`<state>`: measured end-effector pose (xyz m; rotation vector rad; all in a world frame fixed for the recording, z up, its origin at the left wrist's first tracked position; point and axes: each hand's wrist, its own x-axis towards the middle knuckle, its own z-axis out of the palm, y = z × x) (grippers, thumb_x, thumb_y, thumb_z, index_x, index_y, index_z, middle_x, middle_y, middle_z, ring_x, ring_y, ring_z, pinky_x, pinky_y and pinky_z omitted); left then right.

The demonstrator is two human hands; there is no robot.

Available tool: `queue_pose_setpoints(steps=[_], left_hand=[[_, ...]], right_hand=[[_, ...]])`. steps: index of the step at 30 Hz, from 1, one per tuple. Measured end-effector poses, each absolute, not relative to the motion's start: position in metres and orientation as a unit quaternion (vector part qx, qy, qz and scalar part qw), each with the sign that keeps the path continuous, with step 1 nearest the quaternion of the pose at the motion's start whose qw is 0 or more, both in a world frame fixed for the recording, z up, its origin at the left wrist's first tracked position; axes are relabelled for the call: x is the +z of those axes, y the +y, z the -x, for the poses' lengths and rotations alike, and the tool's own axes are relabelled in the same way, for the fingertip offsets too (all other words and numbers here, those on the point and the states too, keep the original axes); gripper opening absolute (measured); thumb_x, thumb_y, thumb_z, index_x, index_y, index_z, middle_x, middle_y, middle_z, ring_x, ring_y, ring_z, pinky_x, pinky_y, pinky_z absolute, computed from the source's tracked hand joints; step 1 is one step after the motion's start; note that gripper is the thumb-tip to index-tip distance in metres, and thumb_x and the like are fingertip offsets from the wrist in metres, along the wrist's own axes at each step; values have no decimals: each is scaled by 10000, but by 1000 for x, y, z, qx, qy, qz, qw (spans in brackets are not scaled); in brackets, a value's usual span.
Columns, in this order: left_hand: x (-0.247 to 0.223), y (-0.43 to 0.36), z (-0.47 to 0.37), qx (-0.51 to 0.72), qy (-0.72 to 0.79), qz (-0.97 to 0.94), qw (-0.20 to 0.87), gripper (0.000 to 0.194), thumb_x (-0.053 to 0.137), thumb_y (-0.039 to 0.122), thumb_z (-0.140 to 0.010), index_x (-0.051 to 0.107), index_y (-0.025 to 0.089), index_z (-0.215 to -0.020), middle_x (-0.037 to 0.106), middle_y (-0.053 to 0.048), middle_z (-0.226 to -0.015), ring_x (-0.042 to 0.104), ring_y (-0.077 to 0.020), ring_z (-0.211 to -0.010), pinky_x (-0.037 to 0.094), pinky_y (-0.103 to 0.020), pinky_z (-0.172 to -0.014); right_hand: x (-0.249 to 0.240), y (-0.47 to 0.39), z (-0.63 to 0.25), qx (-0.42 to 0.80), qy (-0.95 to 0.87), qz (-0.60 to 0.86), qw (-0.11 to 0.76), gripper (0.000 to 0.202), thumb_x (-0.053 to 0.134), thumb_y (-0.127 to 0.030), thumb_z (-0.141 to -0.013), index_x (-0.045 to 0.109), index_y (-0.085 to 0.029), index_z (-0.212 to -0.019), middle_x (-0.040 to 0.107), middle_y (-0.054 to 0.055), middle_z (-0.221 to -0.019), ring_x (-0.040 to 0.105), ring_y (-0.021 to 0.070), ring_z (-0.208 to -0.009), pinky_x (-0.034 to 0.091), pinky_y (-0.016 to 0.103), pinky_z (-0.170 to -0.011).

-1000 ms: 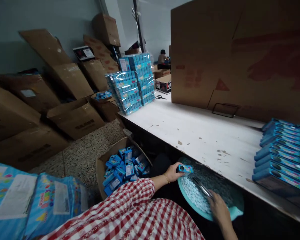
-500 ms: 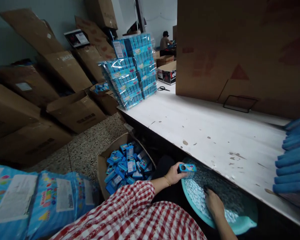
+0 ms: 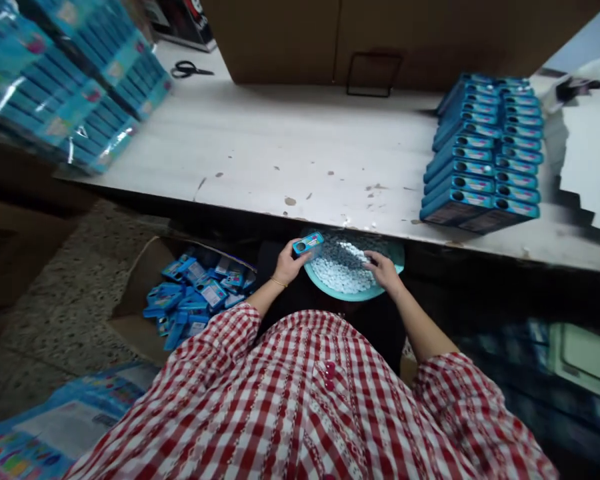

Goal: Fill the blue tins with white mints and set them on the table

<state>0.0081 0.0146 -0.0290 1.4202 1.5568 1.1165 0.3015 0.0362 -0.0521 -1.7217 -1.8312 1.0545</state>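
My left hand (image 3: pixel 287 264) holds a small blue box (image 3: pixel 308 244) by its end, above the left rim of a teal basin (image 3: pixel 334 293). Small white pieces (image 3: pixel 347 275) fill much of the basin, part of them in shadow. At the basin's right side is my right hand (image 3: pixel 381 271), its fingers bent over the white pieces. Whether anything is between those fingertips is too small and blurred to tell.
A carton (image 3: pixel 130 313) of loose blue boxes stands at the left. On the white table (image 3: pixel 260 147) are stacked blue boxes (image 3: pixel 480 167), wrapped blue packs (image 3: pixel 55 93), scissors (image 3: pixel 190 69) and a large cardboard box (image 3: pixel 290 40). Papers (image 3: pixel 593 153) lie far right.
The view has swung right and down, bringing the stacked boxes fully into sight. My right hand has moved from deep among the white pieces to the basin's right side. My left hand still holds the blue box.
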Motion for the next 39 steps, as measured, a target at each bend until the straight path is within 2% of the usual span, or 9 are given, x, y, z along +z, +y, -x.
queue_pose_setpoints(steps=[5, 9, 15, 20, 24, 28, 31, 34, 39], left_hand=[[-25, 25, -36, 388, 586, -610, 366, 397, 672, 274, -738, 556, 143, -1094, 658, -69, -1034, 620, -189, -937, 480, -326, -874], [-28, 32, -56, 341, 577, -648, 362, 370, 665, 173, -716, 576, 152, -1075, 646, -69, -1076, 602, -216, -1009, 462, -350, -917], [-34, 29, -65, 316, 576, -669, 347, 382, 646, 144, -720, 572, 147, -1094, 633, -84, -1109, 589, -226, -1042, 457, -362, -932], [-38, 29, -65, 309, 584, -669, 341, 395, 658, 164, -724, 567, 129, -1107, 629, -106, -1117, 588, -235, -1052, 454, -370, -942], [-39, 28, -62, 335, 574, -662, 347, 379, 661, 162, -721, 571, 150, -1089, 635, -88, -1114, 590, -218, -1050, 454, -349, -940], [-34, 21, -49, 372, 572, -643, 349, 362, 659, 229, -749, 566, 161, -1092, 649, -72, -1078, 610, -201, -1003, 471, -329, -903], [-28, 14, -35, 399, 565, -634, 346, 354, 645, 288, -773, 568, 161, -1095, 650, -78, -1087, 617, -195, -989, 478, -326, -893], [-22, 9, -24, 406, 567, -628, 346, 366, 641, 317, -779, 570, 161, -1103, 648, -80, -1099, 617, -194, -993, 476, -328, -903], [-17, 4, -12, 422, 594, -597, 335, 376, 662, 332, -760, 576, 162, -1084, 659, -62, -1051, 624, -178, -946, 485, -309, -881]], right_hand=[[6, 36, -316, 348, -723, 564, 194, 354, 565, -240, -792, 634, -155, -1129, 650, 76, -1046, 588, 197, -947, 446, 337, -874], [48, 39, -297, 286, -784, 546, 73, 346, 553, -252, -829, 630, -172, -1157, 644, 63, -990, 595, 196, -915, 445, 314, -836], [88, 37, -257, 167, -823, 533, -107, 277, 483, -216, -871, 640, -149, -1090, 588, 106, -967, 601, 253, -927, 434, 387, -819], [99, 36, -235, 156, -833, 521, -100, 324, 361, -206, -906, 642, -96, -1023, 567, 164, -953, 564, 287, -992, 411, 427, -851], [103, 34, -250, 150, -837, 519, -86, 331, 347, -223, -909, 632, -134, -1054, 570, 137, -950, 556, 257, -985, 411, 382, -848], [77, 32, -297, 150, -809, 563, -83, 326, 433, -268, -894, 564, -191, -1182, 583, 89, -1039, 571, 220, -968, 426, 318, -814], [31, 32, -314, 186, -765, 606, -116, 308, 487, -206, -868, 574, -152, -1158, 603, 130, -1066, 587, 231, -965, 433, 329, -818], [-21, 34, -291, 251, -725, 631, -115, 303, 492, -163, -865, 589, -110, -1147, 622, 177, -1070, 596, 255, -990, 426, 360, -855], [-71, 41, -236, 317, -704, 632, -60, 393, 474, -260, -896, 545, -148, -1265, 650, 137, -1102, 603, 237, -1001, 444, 316, -845]])
